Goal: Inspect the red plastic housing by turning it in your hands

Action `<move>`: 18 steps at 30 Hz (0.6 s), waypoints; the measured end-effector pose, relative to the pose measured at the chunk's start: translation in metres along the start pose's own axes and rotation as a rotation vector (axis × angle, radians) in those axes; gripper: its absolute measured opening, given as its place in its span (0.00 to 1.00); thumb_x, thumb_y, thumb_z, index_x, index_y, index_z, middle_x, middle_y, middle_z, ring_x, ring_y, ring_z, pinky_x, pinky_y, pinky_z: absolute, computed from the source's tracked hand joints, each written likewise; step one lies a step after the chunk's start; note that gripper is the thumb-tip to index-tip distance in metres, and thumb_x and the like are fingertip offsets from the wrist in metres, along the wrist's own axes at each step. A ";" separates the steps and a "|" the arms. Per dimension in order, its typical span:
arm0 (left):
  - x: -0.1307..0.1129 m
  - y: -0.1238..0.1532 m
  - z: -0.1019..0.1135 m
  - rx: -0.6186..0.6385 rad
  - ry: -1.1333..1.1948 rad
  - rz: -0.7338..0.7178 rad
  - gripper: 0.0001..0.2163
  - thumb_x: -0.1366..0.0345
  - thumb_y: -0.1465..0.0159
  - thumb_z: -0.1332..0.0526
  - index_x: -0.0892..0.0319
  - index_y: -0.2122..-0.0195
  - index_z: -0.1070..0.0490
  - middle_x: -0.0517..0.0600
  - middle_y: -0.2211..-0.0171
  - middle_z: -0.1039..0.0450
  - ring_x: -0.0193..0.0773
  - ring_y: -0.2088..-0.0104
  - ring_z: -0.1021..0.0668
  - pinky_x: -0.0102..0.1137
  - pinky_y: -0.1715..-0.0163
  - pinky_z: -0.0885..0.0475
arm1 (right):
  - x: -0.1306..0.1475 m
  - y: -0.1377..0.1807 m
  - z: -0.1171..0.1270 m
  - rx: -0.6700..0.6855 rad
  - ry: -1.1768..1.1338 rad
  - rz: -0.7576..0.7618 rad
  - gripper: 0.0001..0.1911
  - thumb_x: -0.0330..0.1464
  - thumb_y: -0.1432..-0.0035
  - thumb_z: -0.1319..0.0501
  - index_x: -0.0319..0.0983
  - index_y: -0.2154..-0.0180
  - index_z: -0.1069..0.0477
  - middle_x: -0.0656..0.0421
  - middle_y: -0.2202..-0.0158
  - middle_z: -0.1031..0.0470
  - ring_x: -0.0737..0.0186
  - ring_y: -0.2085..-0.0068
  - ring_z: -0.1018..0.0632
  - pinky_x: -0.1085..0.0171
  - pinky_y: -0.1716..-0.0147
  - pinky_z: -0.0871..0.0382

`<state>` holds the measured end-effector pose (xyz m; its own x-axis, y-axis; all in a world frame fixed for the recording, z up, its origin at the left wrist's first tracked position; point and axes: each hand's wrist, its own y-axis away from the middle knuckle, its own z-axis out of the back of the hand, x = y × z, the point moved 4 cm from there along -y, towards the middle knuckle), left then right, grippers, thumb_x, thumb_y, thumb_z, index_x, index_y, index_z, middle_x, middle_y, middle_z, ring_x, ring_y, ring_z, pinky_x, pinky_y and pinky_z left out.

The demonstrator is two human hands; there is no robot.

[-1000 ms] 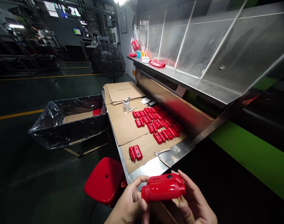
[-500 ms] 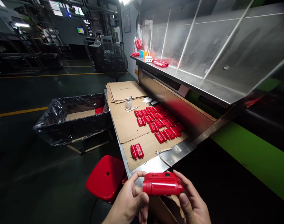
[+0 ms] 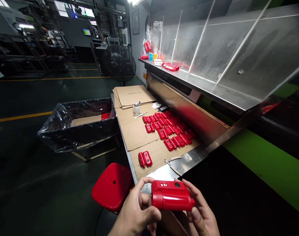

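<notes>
A red plastic housing (image 3: 172,195) with small holes and a round opening on its top face is held between both hands at the bottom of the view. My left hand (image 3: 137,213) grips its left end with thumb and fingers. My right hand (image 3: 203,213) supports its right end and underside. Beyond them, on cardboard (image 3: 134,131) laid over a metal bench, lie several rows of matching red housings (image 3: 169,128). A separate pair of red housings (image 3: 145,159) lies closer to the near edge.
A red stool (image 3: 112,190) stands left of the bench. A plastic-lined box (image 3: 78,126) with a few red parts sits further left. A small white bottle (image 3: 136,107) and tweezers rest on the cardboard. A steel shelf (image 3: 189,82) above carries more red parts.
The housing has been turned in my hands so its top face with the holes shows more. The view has shifted slightly; the hands stay in place.
</notes>
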<state>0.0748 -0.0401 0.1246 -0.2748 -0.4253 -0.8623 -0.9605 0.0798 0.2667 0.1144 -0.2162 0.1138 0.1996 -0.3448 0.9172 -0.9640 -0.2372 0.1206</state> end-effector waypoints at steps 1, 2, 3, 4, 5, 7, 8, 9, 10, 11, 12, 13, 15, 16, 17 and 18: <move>0.000 0.000 0.000 -0.001 -0.005 0.003 0.49 0.36 0.55 0.27 0.61 0.44 0.49 0.46 0.80 0.28 0.34 0.84 0.28 0.24 0.83 0.28 | 0.000 0.000 -0.001 0.000 -0.012 0.002 0.34 0.53 0.48 0.31 0.45 0.44 0.29 0.50 0.42 0.26 0.43 0.43 0.25 0.53 0.43 0.31; -0.001 0.000 0.000 0.004 -0.015 0.009 0.49 0.36 0.55 0.27 0.61 0.44 0.50 0.46 0.79 0.27 0.34 0.84 0.27 0.25 0.82 0.27 | 0.000 0.000 -0.002 0.003 -0.024 0.001 0.34 0.53 0.48 0.31 0.45 0.44 0.29 0.51 0.42 0.26 0.43 0.43 0.25 0.53 0.43 0.31; -0.002 0.001 0.000 0.012 -0.023 0.018 0.49 0.36 0.55 0.27 0.61 0.44 0.50 0.47 0.78 0.27 0.34 0.83 0.27 0.26 0.81 0.27 | 0.001 0.001 -0.003 0.005 -0.035 -0.003 0.34 0.53 0.48 0.31 0.46 0.44 0.29 0.51 0.42 0.26 0.43 0.43 0.25 0.53 0.43 0.31; -0.002 0.001 -0.001 0.021 -0.028 0.029 0.49 0.36 0.56 0.27 0.60 0.45 0.50 0.46 0.77 0.28 0.34 0.82 0.27 0.26 0.81 0.26 | 0.001 0.001 -0.003 0.006 -0.041 -0.008 0.34 0.54 0.49 0.31 0.46 0.44 0.29 0.52 0.41 0.27 0.43 0.43 0.25 0.52 0.43 0.32; -0.004 0.002 -0.002 0.030 -0.033 0.037 0.49 0.36 0.56 0.27 0.60 0.45 0.50 0.46 0.77 0.28 0.34 0.82 0.27 0.26 0.80 0.26 | 0.002 0.001 -0.004 0.003 -0.044 -0.015 0.34 0.54 0.49 0.31 0.46 0.44 0.29 0.52 0.41 0.27 0.43 0.42 0.25 0.52 0.43 0.32; -0.007 0.004 -0.004 0.030 -0.042 0.051 0.49 0.36 0.57 0.27 0.58 0.45 0.50 0.45 0.76 0.29 0.35 0.80 0.26 0.25 0.79 0.28 | 0.002 0.002 -0.005 -0.009 -0.052 -0.031 0.36 0.55 0.51 0.30 0.46 0.44 0.30 0.52 0.40 0.28 0.42 0.41 0.26 0.51 0.42 0.33; -0.008 0.005 -0.005 0.019 -0.051 0.061 0.50 0.36 0.57 0.27 0.58 0.45 0.51 0.45 0.76 0.29 0.36 0.80 0.26 0.26 0.79 0.29 | 0.002 0.002 -0.005 -0.014 -0.061 -0.038 0.38 0.56 0.52 0.30 0.46 0.43 0.31 0.51 0.40 0.29 0.41 0.41 0.27 0.51 0.42 0.33; -0.010 0.006 -0.007 0.002 -0.065 0.072 0.51 0.36 0.58 0.26 0.58 0.44 0.52 0.44 0.76 0.29 0.37 0.79 0.26 0.26 0.78 0.29 | 0.002 0.003 -0.005 -0.015 -0.070 -0.043 0.41 0.57 0.53 0.30 0.46 0.42 0.33 0.51 0.39 0.29 0.40 0.40 0.28 0.51 0.42 0.33; -0.012 0.007 -0.009 -0.019 -0.084 0.087 0.52 0.37 0.59 0.25 0.57 0.44 0.52 0.44 0.76 0.29 0.38 0.78 0.26 0.27 0.78 0.31 | 0.002 0.003 -0.006 -0.009 -0.080 -0.047 0.44 0.59 0.54 0.31 0.46 0.41 0.35 0.50 0.38 0.30 0.40 0.39 0.29 0.51 0.43 0.31; -0.014 0.008 -0.010 -0.040 -0.107 0.096 0.53 0.38 0.60 0.23 0.57 0.43 0.52 0.44 0.76 0.29 0.38 0.77 0.26 0.27 0.77 0.32 | 0.001 0.003 -0.007 0.001 -0.090 -0.052 0.47 0.60 0.55 0.31 0.46 0.39 0.37 0.50 0.37 0.31 0.39 0.39 0.29 0.51 0.45 0.30; -0.016 0.009 -0.012 -0.061 -0.133 0.099 0.52 0.40 0.60 0.22 0.57 0.43 0.51 0.44 0.76 0.29 0.38 0.77 0.27 0.28 0.75 0.33 | -0.001 0.003 -0.008 0.011 -0.102 -0.057 0.49 0.61 0.56 0.31 0.46 0.38 0.39 0.50 0.37 0.32 0.39 0.39 0.30 0.51 0.46 0.29; -0.018 0.010 -0.013 -0.078 -0.156 0.095 0.52 0.41 0.61 0.22 0.57 0.44 0.50 0.44 0.76 0.28 0.37 0.76 0.28 0.29 0.73 0.34 | -0.002 0.003 -0.008 0.019 -0.118 -0.065 0.51 0.61 0.58 0.30 0.47 0.38 0.40 0.51 0.36 0.33 0.39 0.39 0.30 0.52 0.46 0.29; -0.019 0.010 -0.015 -0.102 -0.189 0.071 0.51 0.40 0.62 0.22 0.57 0.45 0.47 0.45 0.75 0.27 0.37 0.76 0.30 0.31 0.67 0.33 | -0.006 0.002 -0.011 0.027 -0.168 -0.083 0.53 0.61 0.61 0.28 0.49 0.37 0.42 0.52 0.35 0.35 0.38 0.38 0.30 0.51 0.46 0.29; -0.018 0.010 -0.015 -0.112 -0.202 0.054 0.51 0.39 0.63 0.22 0.57 0.45 0.46 0.46 0.75 0.26 0.38 0.75 0.30 0.33 0.65 0.32 | -0.007 0.001 -0.012 0.027 -0.191 -0.086 0.54 0.60 0.62 0.27 0.49 0.37 0.42 0.53 0.34 0.36 0.38 0.38 0.31 0.51 0.45 0.30; -0.015 0.010 -0.014 -0.122 -0.211 0.036 0.52 0.38 0.64 0.23 0.56 0.45 0.46 0.46 0.75 0.26 0.39 0.75 0.29 0.34 0.63 0.32 | -0.009 0.000 -0.014 0.029 -0.211 -0.084 0.54 0.60 0.63 0.27 0.49 0.37 0.42 0.53 0.34 0.36 0.38 0.37 0.32 0.50 0.45 0.30; -0.011 0.010 -0.014 -0.131 -0.223 0.020 0.52 0.38 0.64 0.23 0.56 0.45 0.46 0.46 0.75 0.26 0.42 0.74 0.27 0.35 0.63 0.31 | -0.010 -0.001 -0.015 0.035 -0.231 -0.076 0.54 0.60 0.62 0.27 0.49 0.37 0.41 0.53 0.34 0.37 0.37 0.36 0.33 0.50 0.44 0.30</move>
<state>0.0688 -0.0468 0.1427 -0.3105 -0.2142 -0.9261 -0.9448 -0.0379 0.3255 0.1110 -0.1988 0.1104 0.3105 -0.5224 0.7942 -0.9386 -0.3007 0.1691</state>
